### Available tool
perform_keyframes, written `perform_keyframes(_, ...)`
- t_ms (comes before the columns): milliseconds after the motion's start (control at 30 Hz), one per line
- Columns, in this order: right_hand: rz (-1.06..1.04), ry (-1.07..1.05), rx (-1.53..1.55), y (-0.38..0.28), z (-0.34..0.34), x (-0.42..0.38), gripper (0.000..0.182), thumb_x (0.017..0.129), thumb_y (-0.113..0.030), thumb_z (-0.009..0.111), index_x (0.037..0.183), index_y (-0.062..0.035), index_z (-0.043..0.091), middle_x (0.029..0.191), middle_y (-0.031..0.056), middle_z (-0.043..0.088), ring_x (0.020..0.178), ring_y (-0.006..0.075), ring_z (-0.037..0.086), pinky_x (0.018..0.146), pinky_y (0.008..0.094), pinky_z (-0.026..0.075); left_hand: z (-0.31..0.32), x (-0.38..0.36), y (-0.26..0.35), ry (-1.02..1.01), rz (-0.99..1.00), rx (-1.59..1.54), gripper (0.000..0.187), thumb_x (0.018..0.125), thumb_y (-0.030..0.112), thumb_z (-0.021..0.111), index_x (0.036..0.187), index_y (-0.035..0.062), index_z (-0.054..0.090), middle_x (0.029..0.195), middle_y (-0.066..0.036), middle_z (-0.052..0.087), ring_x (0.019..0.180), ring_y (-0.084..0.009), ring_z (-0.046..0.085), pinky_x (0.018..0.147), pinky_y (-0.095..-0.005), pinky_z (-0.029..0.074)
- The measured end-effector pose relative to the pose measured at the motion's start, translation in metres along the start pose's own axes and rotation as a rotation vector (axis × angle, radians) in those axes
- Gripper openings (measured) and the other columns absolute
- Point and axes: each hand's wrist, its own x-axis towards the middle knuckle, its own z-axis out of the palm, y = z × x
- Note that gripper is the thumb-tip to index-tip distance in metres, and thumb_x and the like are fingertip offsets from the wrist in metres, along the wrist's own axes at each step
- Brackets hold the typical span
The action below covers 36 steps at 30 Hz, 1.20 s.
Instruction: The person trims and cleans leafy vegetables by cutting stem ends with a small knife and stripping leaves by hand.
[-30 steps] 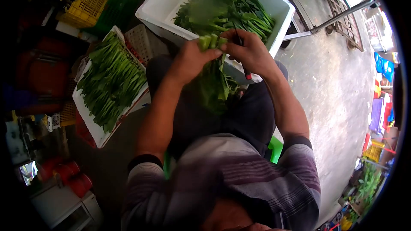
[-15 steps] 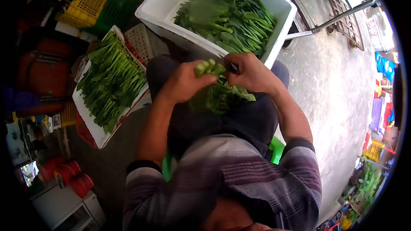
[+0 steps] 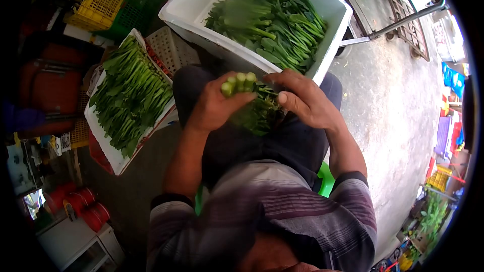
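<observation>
My left hand (image 3: 214, 101) is wrapped round a bunch of green stalks (image 3: 241, 83), cut ends facing up and leaves hanging down over my lap. To the right of the stalks, my right hand (image 3: 303, 98) has its thumb and fingers apart, with nothing clearly seen between them. Beyond my knees stands a white foam box (image 3: 182, 5) that holds leafy greens (image 3: 282, 25). At the left, a tilted white foam tray (image 3: 112, 147) bears rows of similar greens (image 3: 132, 88).
A cream plastic basket (image 3: 169, 50) is between tray and box. Yellow crates (image 3: 101, 2) stand at the upper left, red containers (image 3: 85, 204) at the lower left. A metal trolley (image 3: 403, 20) is at the upper right. I sit on a green stool (image 3: 326, 178).
My right hand has drawn away from the stalks and its fingers have opened. My left hand has moved slightly left and down, and more cut ends show.
</observation>
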Motion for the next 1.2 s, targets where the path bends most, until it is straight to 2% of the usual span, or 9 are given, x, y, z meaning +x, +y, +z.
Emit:
perform_keyframes(100,0.306,0.047,0.186,-0.013,-0.011,0.003,0.046,0.097,-0.037,0.067,0.125,0.0003,0.064,0.107,0.0154,0.064,0.088,0.0298,0.065,0.079,0.0379,0.051,0.001,0.004,-0.017,0.056,0.01,-0.234,0.022,0.093,0.005,0.072,0.113,-0.0007,0.065,0.101,-0.006,0.07,0.093,-0.019,0.067,0.086,-0.0377,0.056)
perform_keyframes(200,0.26,0.159,-0.02,0.018,-0.028,0.025,0.031,0.096,-0.026,0.066,0.111,0.0005,0.068,0.094,0.0151,0.069,0.081,0.028,0.067,0.074,0.0372,0.051,-0.004,0.008,-0.027,0.085,0.012,-0.532,0.022,0.093,0.007,0.072,0.112,0.0,0.065,0.098,-0.01,0.071,0.093,-0.0261,0.069,0.084,-0.0459,0.057)
perform_keyframes(300,0.305,0.187,-0.401,0.046,-0.047,0.074,0.029,0.093,-0.026,0.062,0.09,0.0022,0.068,0.084,0.0193,0.071,0.075,0.039,0.067,0.069,0.0456,0.052,-0.006,0.01,-0.033,0.093,0.0,-0.778,0.024,0.093,0.01,0.073,0.113,0.0011,0.064,0.096,-0.014,0.072,0.094,-0.0307,0.071,0.086,-0.0501,0.057)
perform_keyframes(433,0.42,0.029,-0.824,0.151,-0.028,0.131,0.026,0.09,-0.023,0.055,0.091,-0.0036,0.073,0.095,0.021,0.073,0.088,0.0387,0.072,0.077,0.0489,0.057,-0.004,0.007,-0.031,0.163,-0.066,-0.83,0.026,0.091,0.012,0.075,0.113,0.0042,0.063,0.093,-0.014,0.072,0.095,-0.0328,0.071,0.09,-0.053,0.056)
perform_keyframes(500,0.449,0.016,-0.873,0.195,-0.011,0.136,0.027,0.088,-0.028,0.059,0.095,-0.0061,0.072,0.095,0.0198,0.073,0.09,0.0383,0.071,0.079,0.049,0.057,-0.005,0.004,-0.036,0.227,-0.035,-0.831,0.026,0.09,0.007,0.073,0.112,0.003,0.062,0.091,-0.013,0.071,0.087,-0.0272,0.071,0.082,-0.0435,0.057)
perform_keyframes(667,0.484,-0.057,-0.942,0.195,0.001,0.14,0.031,0.086,-0.032,0.061,0.101,-0.008,0.072,0.095,0.0204,0.073,0.092,0.0376,0.071,0.082,0.0485,0.057,-0.026,0.002,-0.043,0.304,0.033,-0.807,0.02,0.09,0.008,0.075,0.106,0.0055,0.064,0.08,-0.009,0.065,0.077,-0.0273,0.066,0.08,-0.0453,0.054)
perform_keyframes(867,0.395,0.138,-0.495,0.125,-0.048,0.126,0.032,0.088,-0.027,0.065,0.105,-0.001,0.072,0.081,0.0219,0.068,0.076,0.0319,0.069,0.073,0.0419,0.054,-0.025,0.01,-0.042,0.403,0.054,-0.569,0.014,0.091,0.005,0.073,0.103,0.0029,0.066,0.081,-0.008,0.065,0.073,-0.0231,0.065,0.07,-0.0403,0.054)
perform_keyframes(1033,0.498,0.148,-0.245,0.062,-0.085,0.105,0.032,0.093,-0.026,0.066,0.104,0.004,0.071,0.077,0.0059,0.065,0.065,0.0137,0.063,0.059,0.0305,0.052,-0.026,0.01,-0.02,0.432,0.102,-0.432,0.013,0.09,0.003,0.073,0.102,-0.0003,0.068,0.088,-0.009,0.067,0.074,-0.0216,0.067,0.066,-0.0389,0.055)
perform_keyframes(1200,0.575,0.114,0.006,0.025,-0.092,0.08,0.033,0.093,-0.026,0.066,0.104,0.0038,0.072,0.072,-0.0002,0.057,0.062,0.0101,0.058,0.058,0.026,0.053,-0.032,0.009,0.01,0.442,0.116,-0.213,0.014,0.09,0.0,0.072,0.102,-0.0031,0.069,0.093,-0.01,0.069,0.079,-0.02,0.069,0.067,-0.036,0.057)
